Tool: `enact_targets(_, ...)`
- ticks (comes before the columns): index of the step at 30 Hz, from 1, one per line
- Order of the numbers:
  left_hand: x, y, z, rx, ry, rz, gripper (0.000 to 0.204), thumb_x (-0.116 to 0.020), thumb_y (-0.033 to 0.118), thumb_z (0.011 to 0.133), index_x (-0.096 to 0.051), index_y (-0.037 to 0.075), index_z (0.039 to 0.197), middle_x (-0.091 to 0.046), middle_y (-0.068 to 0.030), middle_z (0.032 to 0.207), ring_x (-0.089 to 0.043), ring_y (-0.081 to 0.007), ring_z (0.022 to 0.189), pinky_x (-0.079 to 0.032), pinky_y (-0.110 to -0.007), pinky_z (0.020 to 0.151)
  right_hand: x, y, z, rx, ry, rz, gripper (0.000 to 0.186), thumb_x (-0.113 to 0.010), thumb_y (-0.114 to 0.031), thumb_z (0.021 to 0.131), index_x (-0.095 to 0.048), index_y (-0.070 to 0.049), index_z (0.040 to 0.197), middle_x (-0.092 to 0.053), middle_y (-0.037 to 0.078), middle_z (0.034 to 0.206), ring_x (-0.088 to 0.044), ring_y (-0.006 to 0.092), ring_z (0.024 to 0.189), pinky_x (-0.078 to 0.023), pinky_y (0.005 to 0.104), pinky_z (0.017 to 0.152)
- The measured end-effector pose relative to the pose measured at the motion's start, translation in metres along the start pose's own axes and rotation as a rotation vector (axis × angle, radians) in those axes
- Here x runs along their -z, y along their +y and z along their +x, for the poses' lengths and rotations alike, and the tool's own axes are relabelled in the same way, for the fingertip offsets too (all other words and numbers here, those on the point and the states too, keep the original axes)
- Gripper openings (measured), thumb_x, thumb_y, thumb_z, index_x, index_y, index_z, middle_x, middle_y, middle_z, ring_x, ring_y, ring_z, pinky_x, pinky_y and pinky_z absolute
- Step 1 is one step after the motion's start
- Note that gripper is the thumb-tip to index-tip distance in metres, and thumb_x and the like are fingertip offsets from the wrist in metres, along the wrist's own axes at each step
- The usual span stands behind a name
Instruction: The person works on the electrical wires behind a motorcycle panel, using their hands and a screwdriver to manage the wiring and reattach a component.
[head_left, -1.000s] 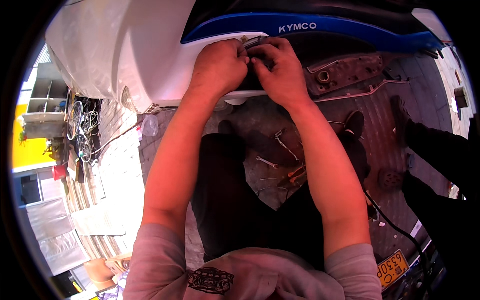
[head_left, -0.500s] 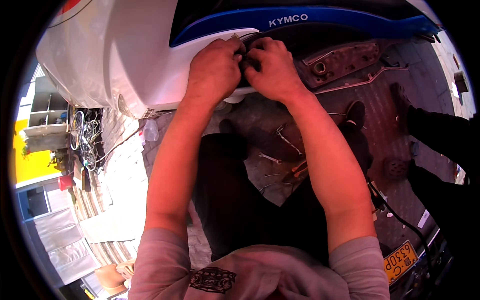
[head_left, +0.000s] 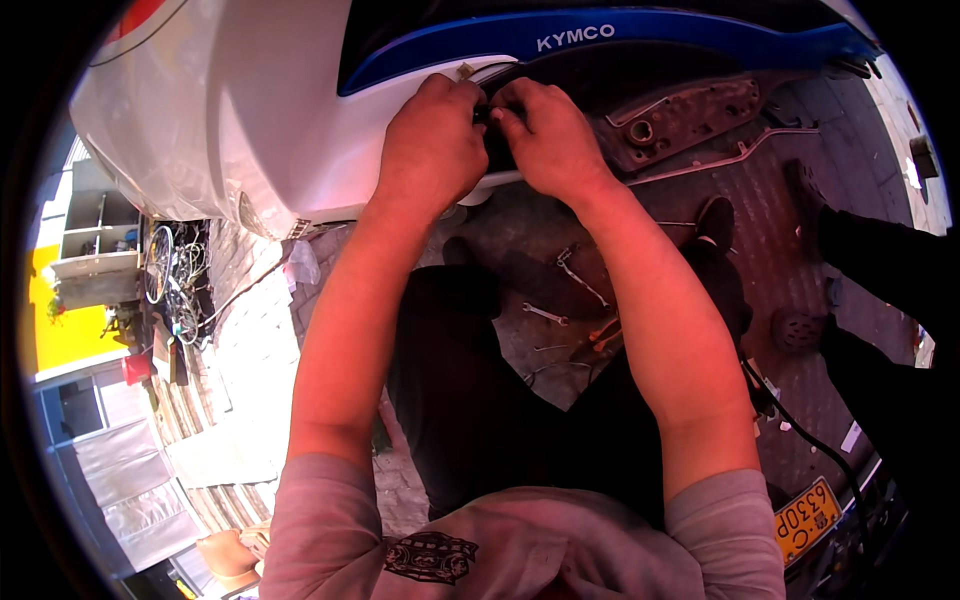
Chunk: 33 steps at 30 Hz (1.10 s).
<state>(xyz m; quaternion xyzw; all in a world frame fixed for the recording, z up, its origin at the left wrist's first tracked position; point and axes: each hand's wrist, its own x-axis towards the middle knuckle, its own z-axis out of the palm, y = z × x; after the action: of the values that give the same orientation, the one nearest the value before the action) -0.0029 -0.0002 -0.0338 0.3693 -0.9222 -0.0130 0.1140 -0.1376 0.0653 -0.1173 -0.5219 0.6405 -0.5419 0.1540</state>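
Both my hands meet at the lower body of a scooter, where its white side panel [head_left: 290,110] borders a dark opening under a blue trim strip [head_left: 690,38]. My left hand [head_left: 432,140] is closed, fingers curled around a small dark piece between the hands that I cannot make out. Close beside it, my right hand [head_left: 545,135] pinches at the same spot with thumb and forefinger. A small tan connector [head_left: 465,71] on a dark wire shows just above my left fingers. Right of my hands lies the rusty, dirty footboard frame [head_left: 685,120].
On the paving between my legs lie a wrench [head_left: 545,315], a longer metal tool [head_left: 580,275] and orange-handled pliers [head_left: 606,335]. Another person's dark-clad legs [head_left: 885,260] stand at the right. A black cable [head_left: 815,440] and a yellow number plate [head_left: 806,522] are at lower right.
My right fingers have shifted slightly and curl differently around the small piece. My left hand has turned a little. The view has moved slightly; both hands stay at the same spot.
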Motion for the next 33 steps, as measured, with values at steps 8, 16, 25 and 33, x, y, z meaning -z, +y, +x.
enact_targets(8, 0.002, 0.009, -0.001, 0.054, -0.009, 0.250, 0.017, -0.075, 0.019, 0.094, -0.078, 0.010, 0.108, -0.067, -0.0092, 0.114, -0.071, -0.0334, 0.105, -0.060, -0.046, 0.086, -0.006, 0.004, 0.000, 0.147, 0.101, -0.005, 0.009, -0.069, -0.008, 0.094, -0.068, -0.007, 0.103, -0.070, 0.012, 0.104, -0.064, 0.0385, 0.102, -0.053, 0.0504, 0.091)
enact_targets(16, 0.000, 0.002, 0.001, 0.033, -0.071, 0.258, 0.018, -0.073, 0.021, 0.095, -0.077, 0.009, 0.108, -0.068, -0.0099, 0.114, -0.071, -0.0338, 0.105, -0.059, -0.046, 0.087, -0.004, -0.001, -0.001, 0.080, -0.011, 0.039, 0.019, -0.068, -0.018, 0.096, -0.073, -0.005, 0.108, -0.075, 0.015, 0.111, -0.066, 0.0377, 0.110, -0.054, 0.0488, 0.096)
enact_targets(25, -0.001, 0.004, 0.002, 0.002, -0.087, 0.290, 0.015, -0.072, 0.020, 0.096, -0.077, 0.010, 0.106, -0.068, -0.0080, 0.109, -0.071, -0.0319, 0.104, -0.059, -0.046, 0.085, -0.002, 0.004, 0.001, 0.015, -0.110, 0.069, 0.023, -0.064, -0.021, 0.099, -0.073, -0.005, 0.113, -0.074, 0.017, 0.109, -0.065, 0.0399, 0.111, -0.053, 0.0511, 0.098)
enact_targets(33, 0.001, 0.005, -0.007, -0.006, 0.001, 0.255, 0.023, -0.072, 0.019, 0.095, -0.077, 0.009, 0.116, -0.070, -0.0120, 0.109, -0.070, -0.0341, 0.106, -0.058, -0.045, 0.091, 0.024, 0.021, 0.001, -0.101, 0.071, 0.048, 0.045, -0.073, -0.045, 0.098, -0.074, -0.011, 0.127, -0.067, 0.017, 0.133, -0.063, 0.0370, 0.124, -0.051, 0.0476, 0.107)
